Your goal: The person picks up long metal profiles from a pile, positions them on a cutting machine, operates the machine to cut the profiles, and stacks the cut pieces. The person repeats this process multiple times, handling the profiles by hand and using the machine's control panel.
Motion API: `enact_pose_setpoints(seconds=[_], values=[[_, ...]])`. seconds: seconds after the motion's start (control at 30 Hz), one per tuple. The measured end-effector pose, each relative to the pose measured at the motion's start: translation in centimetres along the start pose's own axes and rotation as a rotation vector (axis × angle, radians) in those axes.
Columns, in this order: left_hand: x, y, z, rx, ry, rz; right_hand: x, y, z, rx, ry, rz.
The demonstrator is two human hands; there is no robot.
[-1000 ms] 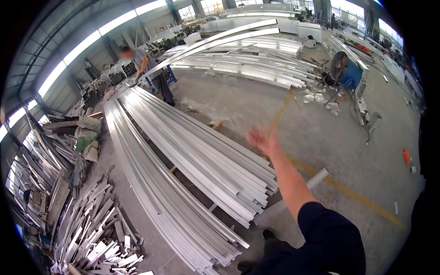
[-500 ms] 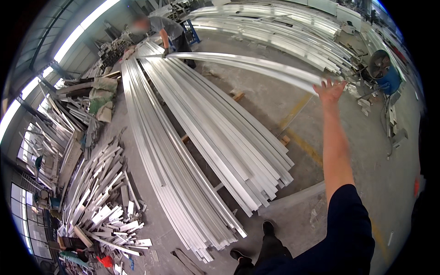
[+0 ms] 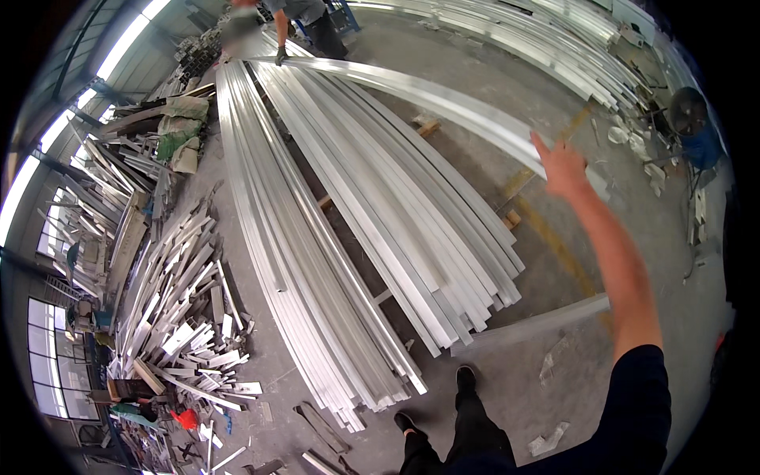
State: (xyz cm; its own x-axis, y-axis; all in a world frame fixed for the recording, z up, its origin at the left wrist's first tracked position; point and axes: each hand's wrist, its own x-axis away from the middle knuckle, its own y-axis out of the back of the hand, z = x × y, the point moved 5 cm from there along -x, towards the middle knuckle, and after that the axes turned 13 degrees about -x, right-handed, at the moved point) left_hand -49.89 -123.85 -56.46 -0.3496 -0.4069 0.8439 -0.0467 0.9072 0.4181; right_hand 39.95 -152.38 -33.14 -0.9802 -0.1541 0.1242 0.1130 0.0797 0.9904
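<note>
My right hand (image 3: 566,170) is at the near end of a long silvery aluminium profile (image 3: 443,99), thumb on the near side and fingers bent over it. Raised off the stack, this profile runs from the upper middle to the right. Its far end lies by a co-worker's gloved hand (image 3: 281,55). Below it spreads a row of similar aluminium profiles (image 3: 380,206), with a second row (image 3: 277,237) to its left. My left hand is out of view.
Wooden blocks (image 3: 512,218) lie under the stack. Offcuts (image 3: 182,317) are heaped on the left floor. A blue fan (image 3: 690,119) stands at the right. More profiles (image 3: 546,59) lie at the back right. My feet (image 3: 467,378) are near the stack's end.
My right hand has gone from spread fingers to bent ones around the profile, whose end now shows beyond it. The view has shifted, and the co-worker appears higher in the picture.
</note>
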Motion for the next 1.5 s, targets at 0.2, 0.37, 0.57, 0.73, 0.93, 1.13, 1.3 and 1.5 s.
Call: enact_pose_setpoints(seconds=[0.2, 0.37, 0.57, 0.73, 0.93, 1.13, 1.3, 1.5], values=[[-3.7, -0.4, -12.4, -0.328, 0.019, 0.135, 2.0, -5.3, 4.2, -0.075, 0.052, -0.052], [-14.3, -6.4, -25.8, 0.011, -0.349, 0.274, 7.6, -4.4, 8.2, -0.165, 0.104, 0.051], [-19.9, -9.5, -47.3, 0.935, -0.394, 0.732, 12.7, -8.5, 19.0, -0.450, 0.058, 0.268], [-17.5, -2.2, -49.6, 1.312, -0.439, 0.605, 23.9, -15.0, 29.1, -0.573, 0.074, 0.451], [-22.3, 6.5, -33.6, 1.090, -0.302, 0.280, 33.1, -19.3, 40.2, -0.849, 0.464, 0.528], [-25.7, 17.1, -19.4, 0.827, -0.261, 0.166, 35.4, -34.8, 38.3, -1.316, 0.159, 0.760], [-30.0, 19.4, -12.9, 0.811, -0.218, 0.146, 39.6, -61.3, 36.8, -0.849, 0.001, 0.953], [-36.0, 15.9, -11.1, 0.875, -0.259, 0.242, 45.7, -81.8, 40.6, -0.734, -0.059, 0.762]])
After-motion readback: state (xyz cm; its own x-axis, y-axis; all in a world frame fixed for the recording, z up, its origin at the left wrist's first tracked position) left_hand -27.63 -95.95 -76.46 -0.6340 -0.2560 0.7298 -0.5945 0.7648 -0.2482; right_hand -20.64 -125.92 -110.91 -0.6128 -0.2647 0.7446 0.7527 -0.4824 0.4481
